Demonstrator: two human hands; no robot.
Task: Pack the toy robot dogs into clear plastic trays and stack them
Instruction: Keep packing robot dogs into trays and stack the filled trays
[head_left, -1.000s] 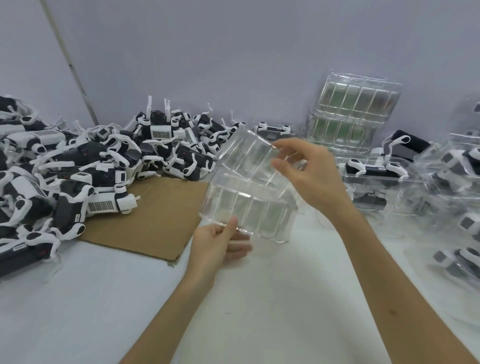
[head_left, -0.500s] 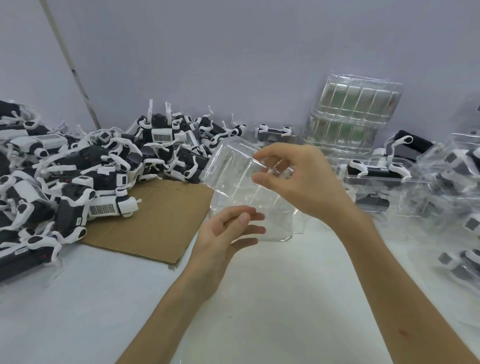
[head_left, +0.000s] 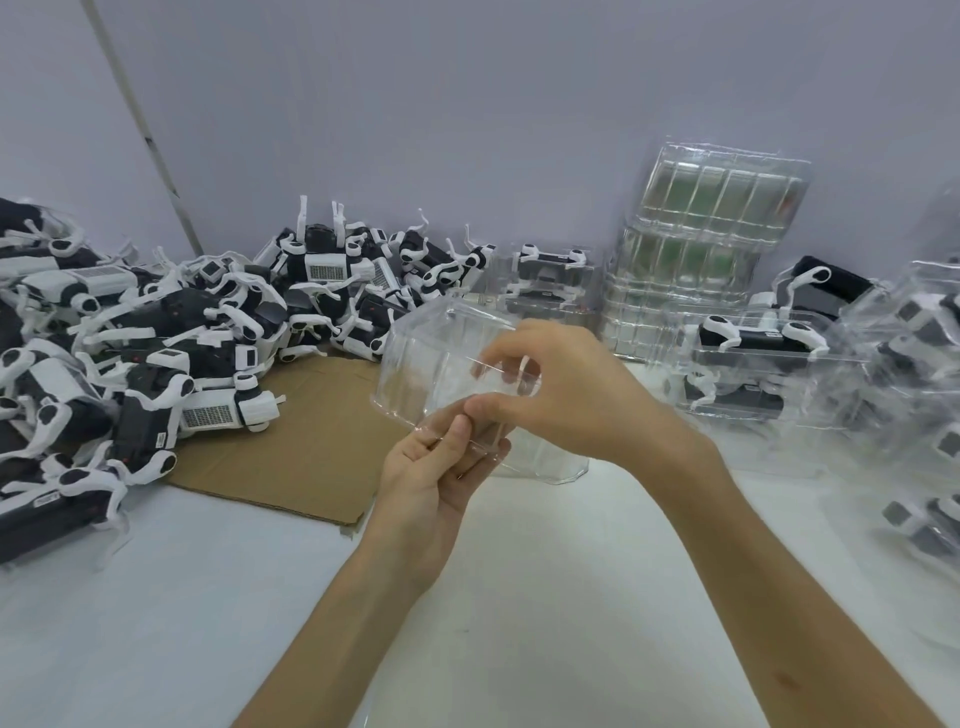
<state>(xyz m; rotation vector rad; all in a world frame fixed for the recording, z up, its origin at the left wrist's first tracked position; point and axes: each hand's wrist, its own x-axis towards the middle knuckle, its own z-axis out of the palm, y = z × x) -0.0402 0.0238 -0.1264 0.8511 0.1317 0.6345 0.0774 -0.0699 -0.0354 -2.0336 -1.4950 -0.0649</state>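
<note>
The clear plastic tray (head_left: 431, 358) is hanging tilted above the worktop (head_left: 519, 597), left hand (head_left: 436, 478) and right hand (head_left: 571, 400) both pinching its near rim. Toy robot dogs (head_left: 156, 353) are lying heaped far left, overlapping cardboard (head_left: 296, 457); packed trays (head_left: 753, 364) are crowding the right.

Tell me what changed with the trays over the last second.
The right hand lifted the upper clear tray off the lower clear tray. The left hand let go, then pinched the upper tray's rim. The toy robot dogs and cardboard stayed put.
</note>
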